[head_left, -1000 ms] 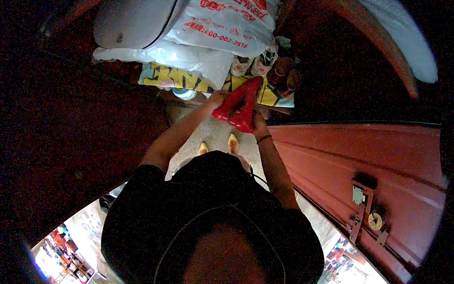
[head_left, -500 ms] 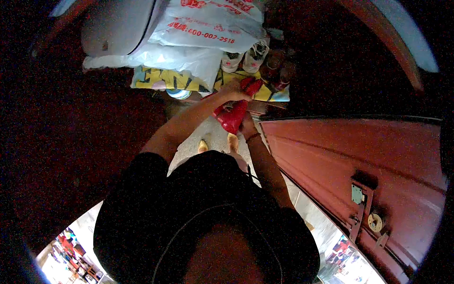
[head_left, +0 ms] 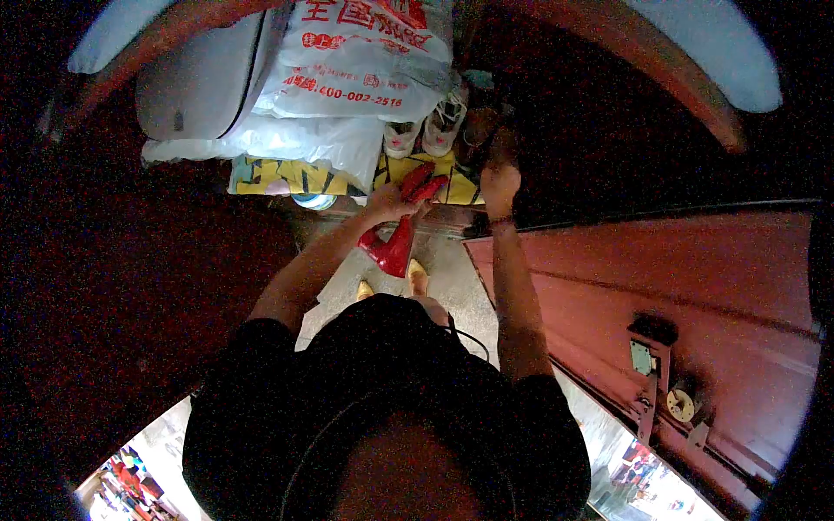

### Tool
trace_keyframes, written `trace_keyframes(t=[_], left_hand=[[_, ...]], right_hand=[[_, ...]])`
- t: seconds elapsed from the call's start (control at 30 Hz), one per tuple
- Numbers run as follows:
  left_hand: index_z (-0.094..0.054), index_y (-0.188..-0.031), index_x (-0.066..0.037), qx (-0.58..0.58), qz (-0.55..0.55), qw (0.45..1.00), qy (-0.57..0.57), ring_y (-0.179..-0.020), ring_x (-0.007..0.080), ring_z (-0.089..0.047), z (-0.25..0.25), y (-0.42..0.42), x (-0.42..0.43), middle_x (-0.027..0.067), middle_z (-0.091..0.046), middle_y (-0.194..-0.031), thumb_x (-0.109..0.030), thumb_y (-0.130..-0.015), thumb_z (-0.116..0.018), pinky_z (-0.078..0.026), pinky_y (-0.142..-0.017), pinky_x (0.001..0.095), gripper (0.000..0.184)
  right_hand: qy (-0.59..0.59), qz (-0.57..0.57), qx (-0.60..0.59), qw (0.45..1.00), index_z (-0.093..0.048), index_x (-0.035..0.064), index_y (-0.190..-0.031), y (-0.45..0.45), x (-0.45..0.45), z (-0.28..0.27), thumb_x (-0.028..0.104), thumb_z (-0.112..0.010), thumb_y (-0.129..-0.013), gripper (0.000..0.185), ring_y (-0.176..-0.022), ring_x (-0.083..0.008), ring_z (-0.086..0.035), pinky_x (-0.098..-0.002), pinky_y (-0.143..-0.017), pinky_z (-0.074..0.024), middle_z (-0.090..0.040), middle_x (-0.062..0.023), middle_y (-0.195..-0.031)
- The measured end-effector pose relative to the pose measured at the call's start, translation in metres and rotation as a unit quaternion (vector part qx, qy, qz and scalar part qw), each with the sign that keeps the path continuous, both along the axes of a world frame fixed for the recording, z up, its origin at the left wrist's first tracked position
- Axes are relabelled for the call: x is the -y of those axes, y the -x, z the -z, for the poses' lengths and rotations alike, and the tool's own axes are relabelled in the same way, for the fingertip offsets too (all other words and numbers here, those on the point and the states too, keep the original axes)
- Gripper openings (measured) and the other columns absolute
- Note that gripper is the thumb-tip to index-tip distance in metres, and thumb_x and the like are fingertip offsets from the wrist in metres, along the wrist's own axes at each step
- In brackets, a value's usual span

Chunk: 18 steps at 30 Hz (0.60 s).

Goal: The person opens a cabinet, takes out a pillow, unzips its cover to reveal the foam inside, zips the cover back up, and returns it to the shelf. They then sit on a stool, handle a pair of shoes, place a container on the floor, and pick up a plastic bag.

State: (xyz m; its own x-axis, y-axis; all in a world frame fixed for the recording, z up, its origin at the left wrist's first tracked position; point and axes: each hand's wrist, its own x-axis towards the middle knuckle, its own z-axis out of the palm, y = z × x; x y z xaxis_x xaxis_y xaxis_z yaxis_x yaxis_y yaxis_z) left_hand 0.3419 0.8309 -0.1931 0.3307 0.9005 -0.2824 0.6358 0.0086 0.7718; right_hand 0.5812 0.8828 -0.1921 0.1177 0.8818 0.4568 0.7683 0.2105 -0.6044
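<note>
My left hand [head_left: 393, 201] is closed around a pair of shiny red shoes [head_left: 387, 250], holding them above the floor. Their narrow red ends stick up past my fingers, and the wider part hangs below. My right hand [head_left: 499, 184] reaches out at the right end of the yellow patterned mat, its fingers curled at a dark brown shoe [head_left: 503, 146]. The grip there is dim and partly hidden. Another brown shoe [head_left: 479, 130] stands just left of it. Left of that sits a pair of white sneakers [head_left: 421, 135].
A white plastic bag with red print [head_left: 356, 74] and a grey case [head_left: 195, 78] lie on the yellow patterned mat [head_left: 287, 176]. A reddish door [head_left: 591, 295] with a lock stands to the right. My feet in yellowish shoes [head_left: 418, 276] are on the grey floor.
My right hand has left the red shoes and moved out to the brown shoes at the right. My left hand alone now holds the red pair. The view has shifted slightly.
</note>
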Motion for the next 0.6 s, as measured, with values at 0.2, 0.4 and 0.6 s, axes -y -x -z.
trace_keyframes(t=[0.2,0.4,0.6], left_hand=[[-0.052,-0.104,-0.007,-0.072,-0.046,0.996,-0.021,-0.083,0.0316,-0.058,0.018,0.041,0.013,0.0162,-0.061,-0.088,-0.042,-0.058,-0.066,-0.046,-0.071,0.0384,0.059],[-0.05,-0.102,-0.004,-0.178,-0.13,0.975,0.012,-0.082,0.0329,-0.058,-0.012,0.08,0.041,0.0172,-0.06,-0.087,-0.041,-0.059,-0.067,-0.046,-0.071,0.0388,0.059],[-0.052,-0.099,-0.004,-0.164,-0.236,0.957,0.044,-0.081,0.0281,-0.059,-0.078,0.084,0.07,0.015,-0.061,-0.086,-0.027,-0.058,-0.071,-0.046,-0.07,0.0368,0.05]], right_hand=[[0.423,0.035,0.145,0.894,-0.059,0.0081,-0.085,0.012,-0.097,-0.011,0.027,-0.042,-0.086,0.025,-0.074,-0.0251,-0.055,-0.0398,-0.064,-0.0474,-0.057,-0.01,-0.082],[0.371,-0.002,0.264,0.89,-0.057,0.0085,-0.094,0.004,-0.138,0.07,0.028,-0.04,-0.087,0.026,-0.075,-0.0237,-0.054,-0.0377,-0.064,-0.0462,-0.057,-0.0096,-0.083],[0.194,-0.007,0.374,0.907,-0.054,0.0089,-0.103,-0.035,-0.146,0.14,0.029,-0.038,-0.088,0.029,-0.076,-0.0223,-0.053,-0.0356,-0.063,-0.045,-0.056,-0.0092,-0.083]])
